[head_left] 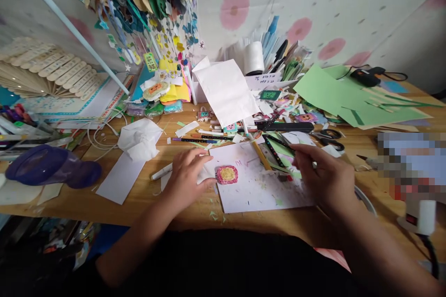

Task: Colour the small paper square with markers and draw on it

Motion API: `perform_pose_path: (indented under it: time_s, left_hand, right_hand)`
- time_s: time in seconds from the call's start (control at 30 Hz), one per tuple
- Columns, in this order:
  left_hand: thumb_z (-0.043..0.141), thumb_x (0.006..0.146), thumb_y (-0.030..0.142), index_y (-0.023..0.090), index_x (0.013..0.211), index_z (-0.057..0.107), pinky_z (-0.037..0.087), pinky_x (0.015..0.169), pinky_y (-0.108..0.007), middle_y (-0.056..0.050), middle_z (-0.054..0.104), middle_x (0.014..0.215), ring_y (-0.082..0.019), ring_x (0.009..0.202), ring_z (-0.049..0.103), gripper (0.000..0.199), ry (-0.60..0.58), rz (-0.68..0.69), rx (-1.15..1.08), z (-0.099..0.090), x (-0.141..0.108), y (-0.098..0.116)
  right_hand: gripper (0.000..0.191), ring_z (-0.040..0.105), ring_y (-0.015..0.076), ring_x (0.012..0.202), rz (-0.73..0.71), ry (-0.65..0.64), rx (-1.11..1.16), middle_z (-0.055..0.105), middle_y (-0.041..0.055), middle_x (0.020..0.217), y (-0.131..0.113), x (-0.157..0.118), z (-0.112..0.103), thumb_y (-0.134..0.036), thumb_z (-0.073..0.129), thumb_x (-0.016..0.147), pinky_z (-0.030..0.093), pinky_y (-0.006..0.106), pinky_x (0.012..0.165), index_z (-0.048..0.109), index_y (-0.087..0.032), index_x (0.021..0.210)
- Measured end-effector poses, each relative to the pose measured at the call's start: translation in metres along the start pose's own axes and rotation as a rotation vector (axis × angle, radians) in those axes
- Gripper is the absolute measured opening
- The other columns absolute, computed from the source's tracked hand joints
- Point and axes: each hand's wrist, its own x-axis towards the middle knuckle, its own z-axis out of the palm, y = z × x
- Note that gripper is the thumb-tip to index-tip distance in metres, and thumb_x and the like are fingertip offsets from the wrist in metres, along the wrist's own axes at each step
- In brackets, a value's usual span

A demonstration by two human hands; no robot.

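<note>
A small rounded piece with a yellow middle and a pink, patterned border (227,174) lies on a white sheet (240,202) marked with smudges and scraps. My left hand (190,171) is at its left, fingers apart and curved, the thumb tip close to its edge; whether they touch I cannot tell. My right hand (324,178) is above the right part of the sheet, fingers pinched on a thin black pen-like tool (284,143) that points to the upper left. Its exact kind is unclear. A yellow pencil-like stick (260,154) and a dotted black pen (275,151) lie near its tip.
Black-handled scissors (329,139) lie right of the pens. Behind are a white paper bag (228,90), paper scraps and green sheets (348,95). Crumpled tissue (139,139) and a purple object (52,165) sit left. A white plug-like device (420,216) is at right.
</note>
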Motion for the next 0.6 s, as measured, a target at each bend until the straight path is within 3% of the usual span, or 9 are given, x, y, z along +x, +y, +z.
perform_pose_path:
  time_s: [0.1, 0.27, 0.37, 0.53, 0.6]
  left_hand:
    - [0.073, 0.074, 0.024, 0.025, 0.113, 0.06, 0.036, 0.098, -0.047, -0.007, 0.058, 0.119, -0.029, 0.114, 0.051, 0.041, -0.066, -0.029, 0.066, -0.007, -0.006, -0.007]
    - [0.071, 0.074, 0.02, 0.026, 0.102, 0.066, 0.035, 0.09, -0.045, -0.005, 0.061, 0.116, -0.029, 0.107, 0.053, 0.029, -0.165, -0.104, 0.207, -0.014, -0.016, -0.015]
    - [0.065, 0.079, 0.017, 0.026, 0.093, 0.069, 0.034, 0.087, -0.047, -0.005, 0.063, 0.115, -0.03, 0.105, 0.053, 0.017, -0.144, -0.137, 0.289, -0.021, -0.017, -0.02]
    - [0.062, 0.081, 0.02, 0.024, 0.097, 0.069, 0.035, 0.088, -0.048, -0.008, 0.065, 0.113, -0.031, 0.106, 0.055, 0.017, -0.039, -0.19, 0.341, -0.03, -0.017, -0.026]
    - [0.06, 0.084, 0.021, 0.023, 0.099, 0.067, 0.038, 0.087, -0.044, -0.008, 0.067, 0.104, -0.028, 0.101, 0.058, 0.017, 0.037, -0.16, 0.306, -0.028, -0.017, -0.023]
  right_hand:
    - [0.016, 0.068, 0.0221, 0.083, -0.13, 0.089, 0.055, 0.07, 0.0095, 0.093, 0.002, 0.0, 0.002, -0.021, 0.055, 0.087, 0.053, 0.033, 0.071, 0.068, -0.02, 0.095]
    - [0.01, 0.066, 0.0201, 0.077, -0.163, 0.04, 0.139, 0.068, 0.0071, 0.09, 0.001, -0.001, 0.003, -0.021, 0.058, 0.085, 0.053, 0.033, 0.068, 0.066, -0.024, 0.092]
    - [0.009, 0.066, 0.02, 0.076, -0.149, 0.012, 0.176, 0.068, 0.0058, 0.086, 0.001, -0.003, 0.004, -0.023, 0.058, 0.086, 0.052, 0.033, 0.067, 0.065, -0.025, 0.091]
    - [0.012, 0.063, 0.015, 0.056, -0.114, 0.035, 0.059, 0.07, 0.0031, 0.07, 0.002, -0.006, 0.006, -0.024, 0.059, 0.085, 0.049, 0.026, 0.052, 0.068, -0.021, 0.093]
    - [0.015, 0.065, 0.0165, 0.063, -0.147, 0.066, 0.053, 0.07, 0.0046, 0.076, 0.001, -0.006, 0.006, -0.021, 0.057, 0.086, 0.051, 0.027, 0.056, 0.068, -0.022, 0.094]
